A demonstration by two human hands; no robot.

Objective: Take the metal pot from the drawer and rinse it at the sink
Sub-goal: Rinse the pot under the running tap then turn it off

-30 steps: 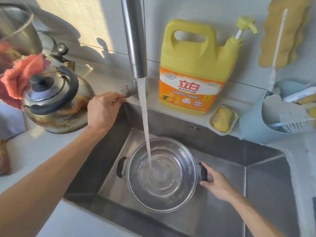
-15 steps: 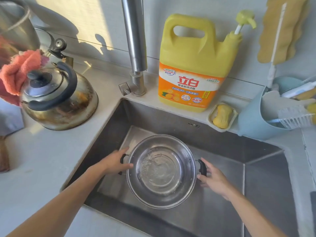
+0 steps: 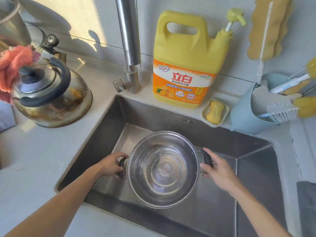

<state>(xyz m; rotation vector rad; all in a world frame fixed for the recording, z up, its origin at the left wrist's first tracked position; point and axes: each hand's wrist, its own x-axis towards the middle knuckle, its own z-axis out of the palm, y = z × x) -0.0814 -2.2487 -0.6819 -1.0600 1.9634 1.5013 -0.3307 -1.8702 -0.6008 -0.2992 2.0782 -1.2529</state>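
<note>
Metal pot (image 3: 163, 170) sits inside the sink (image 3: 253, 168), mouth up, shallow water rippling in its base; left hand (image 3: 111, 165) wraps the pot's black left handle, grip closed on it; right hand (image 3: 217, 170) is at the black right handle, fingers curled under and against it, grip closed on the pot; faucet (image 3: 129, 40) stands behind the sink with no water running; yellow detergent jug (image 3: 186, 65) stands on the desk (image 3: 34, 159) behind the sink, soap dish (image 3: 215, 112) just beside it; stained kettle (image 3: 51, 94) at left on the desk; blue utensil holder (image 3: 246, 115) at right.
</note>
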